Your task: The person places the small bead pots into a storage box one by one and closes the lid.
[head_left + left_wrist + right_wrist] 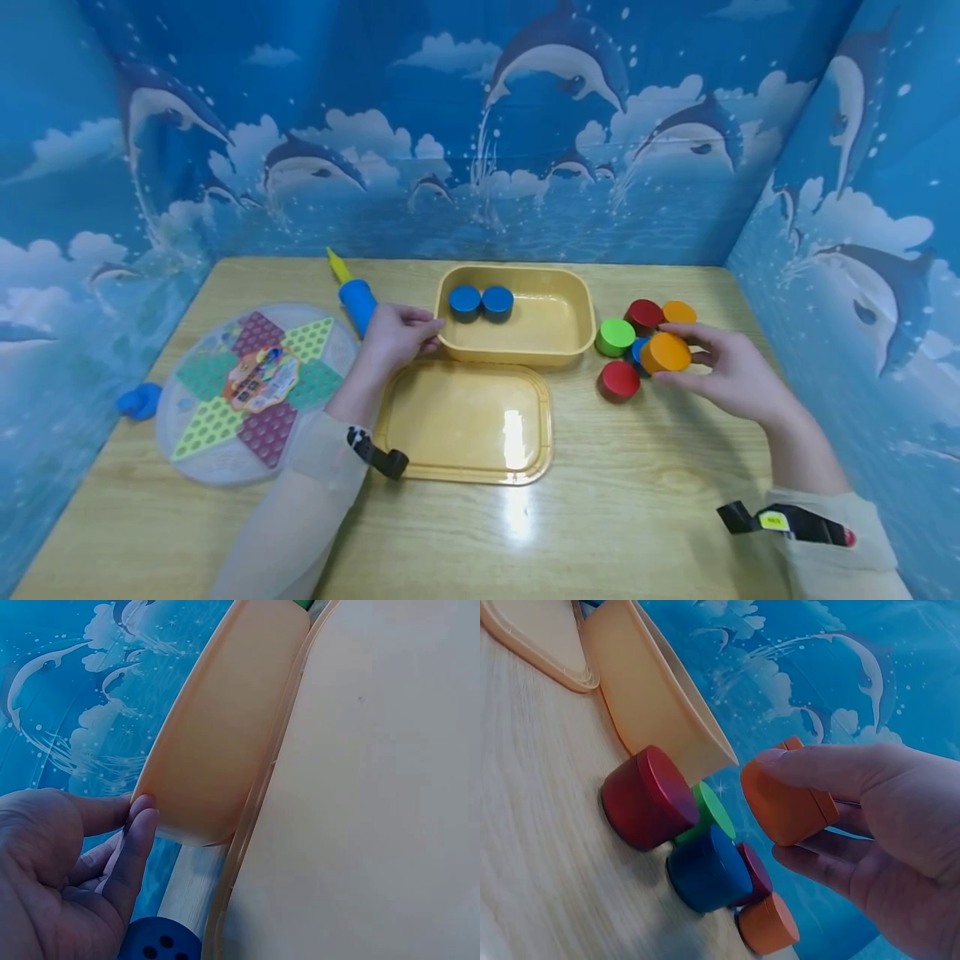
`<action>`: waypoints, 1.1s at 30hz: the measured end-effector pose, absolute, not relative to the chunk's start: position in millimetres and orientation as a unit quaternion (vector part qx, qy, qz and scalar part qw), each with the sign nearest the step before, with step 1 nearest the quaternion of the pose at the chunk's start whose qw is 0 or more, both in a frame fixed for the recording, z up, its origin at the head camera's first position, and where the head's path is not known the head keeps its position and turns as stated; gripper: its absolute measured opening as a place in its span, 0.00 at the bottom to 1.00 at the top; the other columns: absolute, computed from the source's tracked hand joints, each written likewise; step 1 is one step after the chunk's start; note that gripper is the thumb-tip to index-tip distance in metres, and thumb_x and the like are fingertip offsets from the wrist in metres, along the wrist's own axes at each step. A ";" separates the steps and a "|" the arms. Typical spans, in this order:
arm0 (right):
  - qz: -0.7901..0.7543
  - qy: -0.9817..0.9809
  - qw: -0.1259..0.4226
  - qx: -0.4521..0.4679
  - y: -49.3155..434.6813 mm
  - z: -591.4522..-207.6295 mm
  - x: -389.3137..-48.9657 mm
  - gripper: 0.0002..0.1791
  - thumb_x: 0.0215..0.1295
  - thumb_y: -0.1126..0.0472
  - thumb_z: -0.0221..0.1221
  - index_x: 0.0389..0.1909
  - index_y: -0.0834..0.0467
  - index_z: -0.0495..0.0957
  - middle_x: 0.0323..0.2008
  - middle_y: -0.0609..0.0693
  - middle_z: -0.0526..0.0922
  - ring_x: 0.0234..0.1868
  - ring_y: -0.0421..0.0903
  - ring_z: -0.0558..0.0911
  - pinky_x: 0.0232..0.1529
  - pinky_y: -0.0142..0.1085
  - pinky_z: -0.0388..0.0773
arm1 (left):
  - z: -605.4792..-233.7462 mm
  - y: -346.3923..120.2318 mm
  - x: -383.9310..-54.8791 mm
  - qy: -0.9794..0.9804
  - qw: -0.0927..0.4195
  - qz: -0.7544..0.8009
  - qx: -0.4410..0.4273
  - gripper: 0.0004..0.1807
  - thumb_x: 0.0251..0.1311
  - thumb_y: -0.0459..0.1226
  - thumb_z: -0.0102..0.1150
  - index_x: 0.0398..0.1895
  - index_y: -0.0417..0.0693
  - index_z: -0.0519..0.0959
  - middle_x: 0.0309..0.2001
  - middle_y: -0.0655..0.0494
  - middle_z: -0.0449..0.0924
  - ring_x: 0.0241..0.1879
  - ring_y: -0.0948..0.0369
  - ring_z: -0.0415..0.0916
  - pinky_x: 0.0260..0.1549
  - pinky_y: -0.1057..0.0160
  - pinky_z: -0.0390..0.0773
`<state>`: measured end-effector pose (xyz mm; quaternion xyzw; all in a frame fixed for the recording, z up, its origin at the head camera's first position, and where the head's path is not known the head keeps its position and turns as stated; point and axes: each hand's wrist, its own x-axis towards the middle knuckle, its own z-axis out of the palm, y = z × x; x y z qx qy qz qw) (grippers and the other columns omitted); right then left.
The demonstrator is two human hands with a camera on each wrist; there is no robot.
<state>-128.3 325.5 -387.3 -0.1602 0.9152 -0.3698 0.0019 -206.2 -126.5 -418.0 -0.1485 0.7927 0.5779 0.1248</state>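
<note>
My left hand (396, 337) pinches the left rim of a yellow plastic box (517, 357) between thumb and fingers. Inside that box, two blue tins (481, 305) stand side by side at the left end. My right hand (729, 375) grips a small round orange tin (666, 353), held above the table with its lid seam showing in the right wrist view. Close under it stand a blue tin (709, 868), a green tin (616, 337), two red tins (618, 381) and another orange tin (678, 312). The blue one is mostly covered in the head view.
In front of the box lies its flat yellow lid (465, 425). To the left are a round Chinese checkers board (198, 379), a blue cylinder (357, 302) with a yellow tip and a small blue object (139, 402). A dolphin-print backdrop (480, 200) encloses the table.
</note>
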 end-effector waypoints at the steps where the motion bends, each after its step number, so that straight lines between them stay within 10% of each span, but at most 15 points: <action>1: -0.372 0.913 0.000 -0.164 323.0 -387.2 -130.4 0.34 0.60 0.63 0.79 0.67 0.64 0.78 0.61 0.60 0.82 0.54 0.49 0.80 0.50 0.15 0.76 | -418.2 -126.7 -206.4 0.793 0.125 0.578 -0.147 0.15 0.72 0.37 0.69 0.54 0.36 0.84 0.43 0.41 0.87 0.35 0.55 0.88 0.41 0.56 0.91; 25: -0.389 0.899 0.043 -0.197 251.7 -372.2 -185.4 0.35 0.64 0.56 0.77 0.69 0.63 0.77 0.61 0.58 0.81 0.54 0.55 0.84 0.52 0.35 0.86 | -421.1 -129.8 -207.3 0.795 0.122 0.578 -0.138 0.16 0.72 0.37 0.69 0.55 0.35 0.84 0.42 0.41 0.87 0.34 0.55 0.88 0.40 0.56 0.91; 33: -0.396 0.890 0.060 -0.219 232.0 -375.2 -205.4 0.36 0.64 0.57 0.76 0.69 0.66 0.76 0.61 0.58 0.82 0.58 0.55 0.79 0.59 0.58 0.83 | -420.2 -128.8 -206.4 0.799 0.119 0.576 -0.127 0.16 0.72 0.38 0.68 0.55 0.33 0.84 0.42 0.41 0.87 0.33 0.56 0.88 0.40 0.56 0.91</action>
